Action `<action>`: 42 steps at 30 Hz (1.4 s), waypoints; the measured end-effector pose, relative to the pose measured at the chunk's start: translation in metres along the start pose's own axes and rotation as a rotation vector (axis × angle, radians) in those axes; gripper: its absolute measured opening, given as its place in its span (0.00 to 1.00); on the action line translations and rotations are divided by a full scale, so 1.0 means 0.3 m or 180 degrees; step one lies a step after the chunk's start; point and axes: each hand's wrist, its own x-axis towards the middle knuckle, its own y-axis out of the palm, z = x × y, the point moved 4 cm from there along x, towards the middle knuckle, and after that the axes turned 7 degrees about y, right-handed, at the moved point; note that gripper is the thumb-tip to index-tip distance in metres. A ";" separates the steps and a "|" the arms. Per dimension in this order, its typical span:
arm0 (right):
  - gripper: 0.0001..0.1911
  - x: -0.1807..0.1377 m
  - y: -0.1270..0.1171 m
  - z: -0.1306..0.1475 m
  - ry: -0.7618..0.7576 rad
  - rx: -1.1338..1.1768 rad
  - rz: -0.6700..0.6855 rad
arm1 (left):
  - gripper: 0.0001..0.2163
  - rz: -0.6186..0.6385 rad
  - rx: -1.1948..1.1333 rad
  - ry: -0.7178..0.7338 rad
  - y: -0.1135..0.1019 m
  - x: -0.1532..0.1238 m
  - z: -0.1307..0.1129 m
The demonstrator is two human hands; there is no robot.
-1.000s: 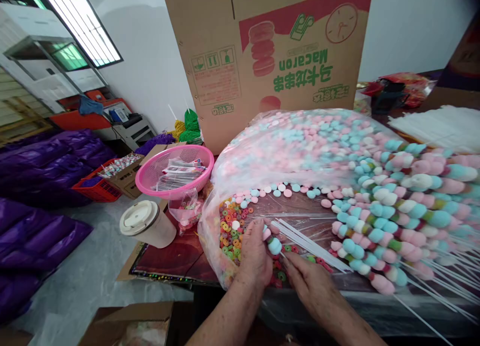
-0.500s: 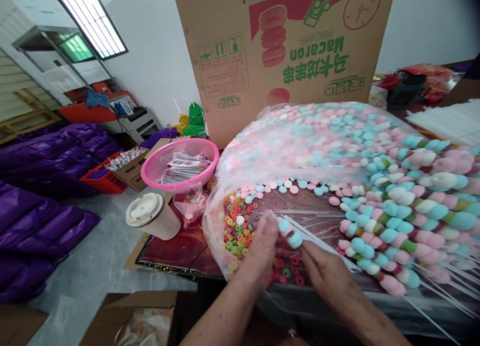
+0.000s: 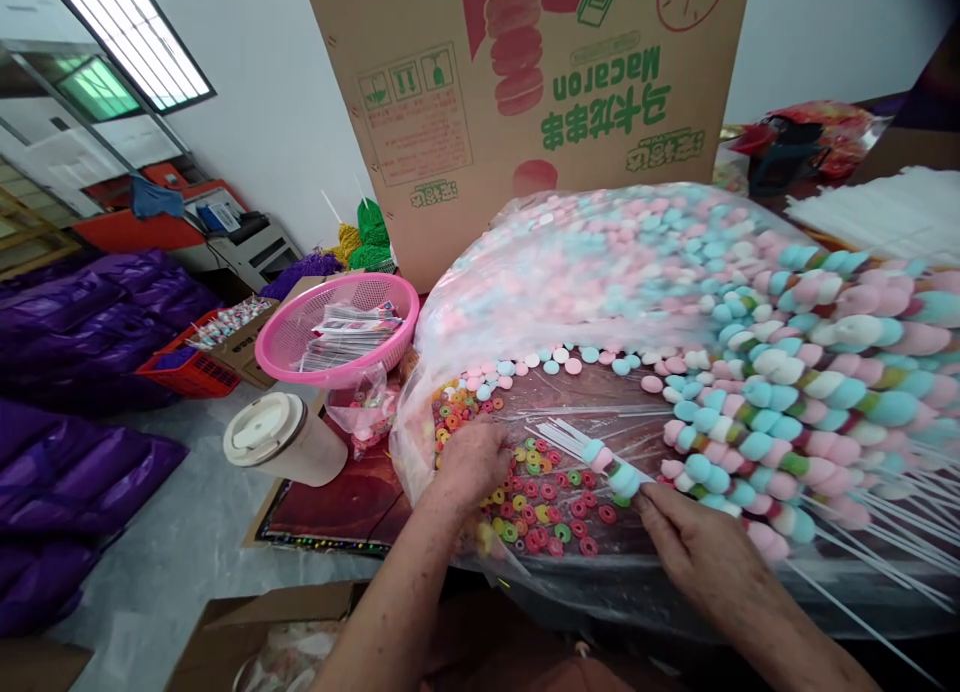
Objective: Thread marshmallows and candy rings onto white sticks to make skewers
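Hands stand apart in head view. I find the right hand (image 3: 694, 537) pinching the candy skewer (image 3: 621, 477) below its sweets, presumably to spare them, over the tabletop (image 3: 637, 425). Left hand (image 3: 476, 460) is among ring candies (image 3: 532, 490), likely for picking; I cannot tell its grip.

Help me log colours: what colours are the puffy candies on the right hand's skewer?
The puffy candies are light blue and pink, shown in the head view.

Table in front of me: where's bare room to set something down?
Bare tabletop shows between the lidded cup and the front edge. Another patch lies between the loose discs and the white sticks. Candy skewers crowd the right, rings the near middle.
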 end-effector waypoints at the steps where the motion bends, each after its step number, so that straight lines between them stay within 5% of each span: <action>1: 0.15 0.000 0.001 -0.001 -0.0033 -0.0019 0.0027 | 0.08 -0.0004 -0.0027 -0.0045 -0.008 0.001 0.015; 5: 0.15 -0.004 0.016 0.024 -0.0163 -0.0188 0.0181 | 0.10 -0.0050 0.0021 -0.0215 -0.034 0.000 0.056; 16: 0.15 0.001 -0.028 0.020 -0.0016 -0.0065 -0.0142 | 0.10 0.0492 0.0350 0.0330 -0.004 0.065 -0.092; 34: 0.16 -0.001 -0.018 0.005 0.0270 -0.0031 0.0158 | 0.12 -0.0129 0.0225 0.1082 0.043 0.076 -0.146; 37: 0.16 -0.001 -0.025 0.013 0.0228 0.0000 0.0043 | 0.12 -0.0336 -0.0553 0.0690 0.027 0.080 -0.116; 42: 0.15 -0.002 -0.040 0.049 0.0026 -0.0118 0.0016 | 0.10 -0.0379 -0.3561 -0.0194 0.023 0.045 -0.082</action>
